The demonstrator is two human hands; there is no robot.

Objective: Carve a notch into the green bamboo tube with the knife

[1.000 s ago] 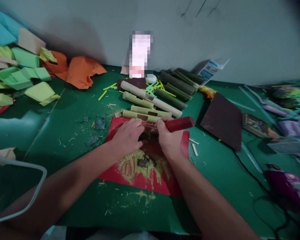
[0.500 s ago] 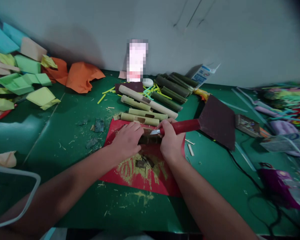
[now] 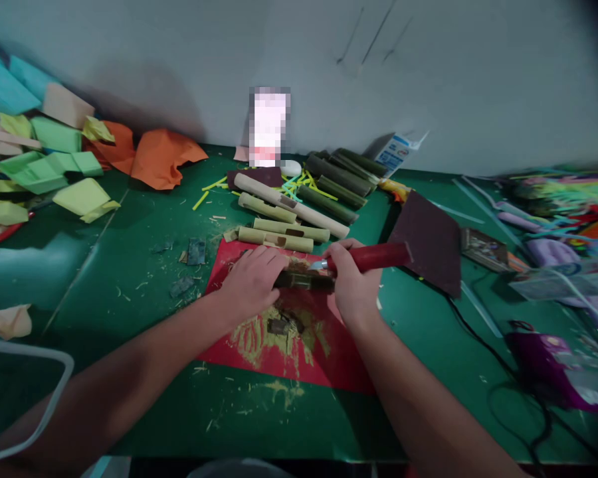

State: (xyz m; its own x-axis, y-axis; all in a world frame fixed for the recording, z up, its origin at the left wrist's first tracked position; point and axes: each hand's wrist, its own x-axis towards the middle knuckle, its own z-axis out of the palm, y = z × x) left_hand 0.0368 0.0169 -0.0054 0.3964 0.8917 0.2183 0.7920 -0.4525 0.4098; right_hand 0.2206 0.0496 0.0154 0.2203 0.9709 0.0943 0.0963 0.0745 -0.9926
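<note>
My left hand (image 3: 253, 275) is closed over the left end of a dark bamboo tube (image 3: 306, 281), which lies crosswise above a red sheet (image 3: 289, 368). A pale notch shows in the tube's near side. In my right hand (image 3: 351, 282) is a craft knife (image 3: 379, 257) with a thick red handle and a short metal blade. Its blade points left, just over the tube's upper edge; I cannot tell whether it touches. Dust and dark bamboo chips (image 3: 279, 326) lie on the sheet below the hands.
Pale notched bamboo tubes (image 3: 276, 239) lie just beyond the sheet, with dark green tubes (image 3: 339, 179) behind. A dark brown sheet (image 3: 428, 242) lies to the right, near a purple pouch (image 3: 548, 365). Folded papers (image 3: 44, 159) pile up at left. A blurred-out bright screen (image 3: 268, 126) leans on the wall.
My right hand and the knife have shifted slightly right, and the handle sits more level. More of the bamboo tube shows between the hands. My left hand has stayed on the tube.
</note>
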